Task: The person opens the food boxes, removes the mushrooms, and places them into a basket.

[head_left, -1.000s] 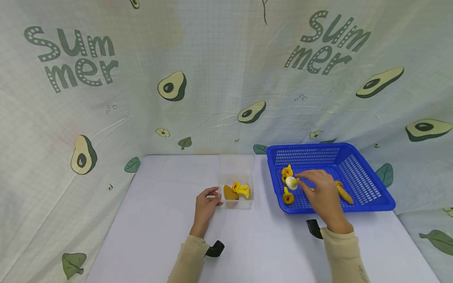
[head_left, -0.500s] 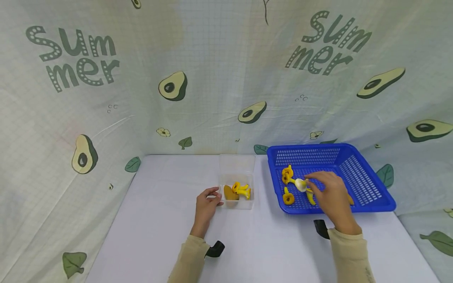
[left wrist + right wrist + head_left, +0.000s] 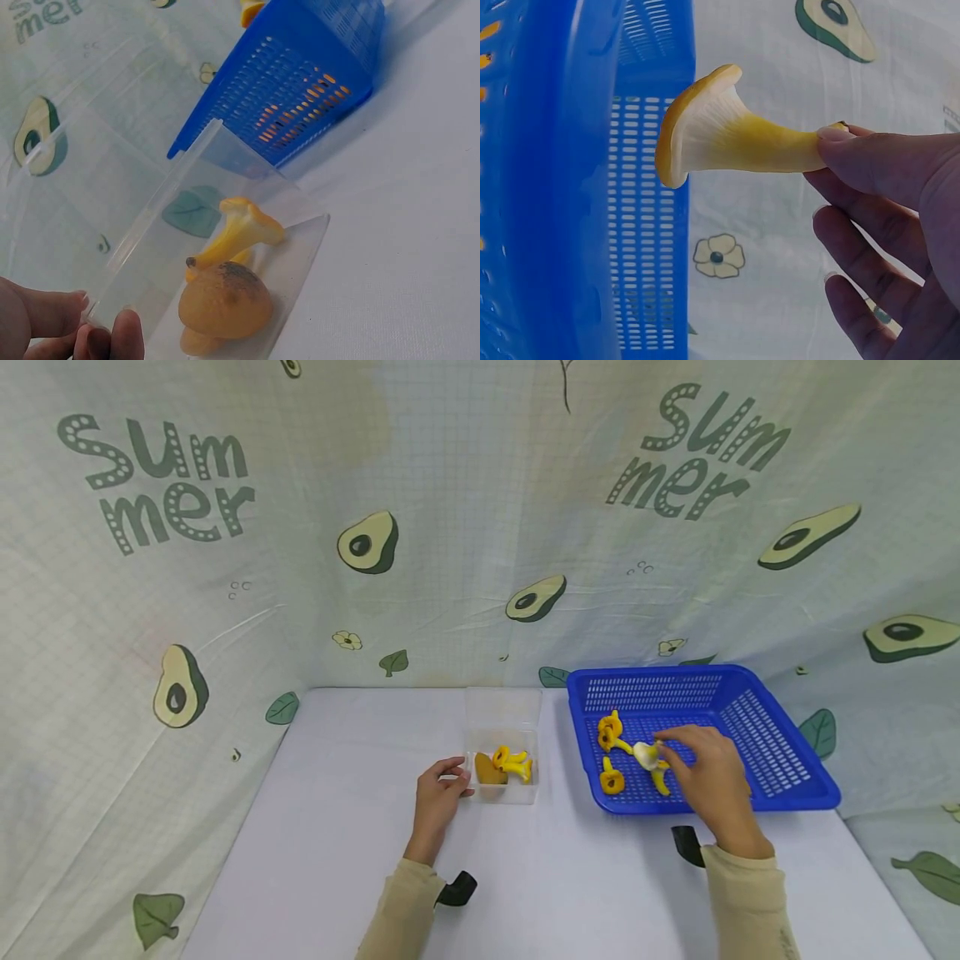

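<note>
My right hand (image 3: 712,781) pinches a yellow toy mushroom (image 3: 727,142) by the end of its stem, between thumb and index finger. Its flared cap with pale gills points left, over the blue basket (image 3: 660,672). The other fingers of that hand are loosely bent. With thumb and fingertips, my left hand (image 3: 437,802) grips the left rim of a clear plastic box (image 3: 510,794). Inside the box lie a brown round-capped mushroom (image 3: 225,300) and yellow trumpet-shaped mushrooms (image 3: 247,225). The box's clear lid (image 3: 502,708) stands raised at the back.
Several yellow mushrooms (image 3: 612,779) lie in the left and middle of the basket, partly behind my right hand. White cloth covers the table (image 3: 555,885). A curtain (image 3: 450,527) printed with avocados and leaves hangs behind and at both sides.
My right hand has moved to the right above the basket, carrying the mushroom, and a yellow mushroom beneath shows more fully. My left hand stays at the box.
</note>
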The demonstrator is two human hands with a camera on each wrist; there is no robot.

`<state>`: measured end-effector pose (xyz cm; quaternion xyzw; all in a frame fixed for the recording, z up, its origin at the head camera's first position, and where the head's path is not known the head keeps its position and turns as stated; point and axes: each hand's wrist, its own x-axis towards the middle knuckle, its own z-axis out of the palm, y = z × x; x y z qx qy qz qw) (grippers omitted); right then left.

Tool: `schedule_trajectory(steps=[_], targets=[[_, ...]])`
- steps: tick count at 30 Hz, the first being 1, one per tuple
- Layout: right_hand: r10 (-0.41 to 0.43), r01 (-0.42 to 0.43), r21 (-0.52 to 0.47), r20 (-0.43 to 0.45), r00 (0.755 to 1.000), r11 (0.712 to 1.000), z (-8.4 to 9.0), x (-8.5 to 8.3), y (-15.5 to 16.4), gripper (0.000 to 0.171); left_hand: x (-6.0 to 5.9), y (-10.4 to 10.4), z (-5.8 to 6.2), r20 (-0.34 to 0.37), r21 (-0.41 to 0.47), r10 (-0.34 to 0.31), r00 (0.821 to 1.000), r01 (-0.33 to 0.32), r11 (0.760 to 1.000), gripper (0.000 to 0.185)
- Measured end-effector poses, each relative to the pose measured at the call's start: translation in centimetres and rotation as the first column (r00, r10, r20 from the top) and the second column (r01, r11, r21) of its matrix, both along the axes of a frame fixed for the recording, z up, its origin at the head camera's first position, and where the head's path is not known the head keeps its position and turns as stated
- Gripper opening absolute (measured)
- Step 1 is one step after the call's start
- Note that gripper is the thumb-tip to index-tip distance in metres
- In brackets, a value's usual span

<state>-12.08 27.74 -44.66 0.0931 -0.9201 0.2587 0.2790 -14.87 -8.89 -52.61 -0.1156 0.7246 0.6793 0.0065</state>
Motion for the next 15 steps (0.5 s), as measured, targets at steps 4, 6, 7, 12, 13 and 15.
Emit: schedule_trajectory(steps=[4, 6, 7, 12, 13, 15], targets=[[-0.018, 0.018, 0.013, 0.023, 1.000, 1.000, -0.07, -0.03, 0.33, 0.021, -0.03, 0.00, -0.03, -0.003, -0.005, 0.002, 1.000, -0.002, 1.000, 0.033], [-0.025, 0.024, 0.016, 0.036, 0.999, 1.000, -0.07, -0.04, 0.42, 0.020, 0.01, 0.02, -0.02, -0.002, -0.009, 0.002, 1.000, -0.002, 1.000, 0.033], [-0.027, 0.027, 0.018, 0.041, 0.999, 0.999, -0.05, -0.02, 0.46, 0.020, 0.02, 0.03, -0.02, -0.001, -0.010, 0.002, 1.000, -0.002, 1.000, 0.033], [-0.041, 0.040, 0.024, 0.059, 0.997, 0.999, 0.15, 0.03, 0.67, 0.019, 0.09, 0.09, 0.03, 0.010, -0.017, 0.003, 1.000, -0.002, 1.000, 0.033], [-0.044, 0.043, 0.025, 0.061, 0.997, 0.999, 0.16, 0.03, 0.75, 0.019, 0.09, 0.10, 0.04, 0.011, -0.018, 0.003, 1.000, -0.003, 1.000, 0.033], [-0.051, 0.049, 0.029, 0.070, 0.996, 0.998, 0.22, 0.03, 0.82, 0.019, 0.07, 0.11, 0.03, 0.010, -0.016, 0.005, 1.000, -0.005, 1.000, 0.033]])
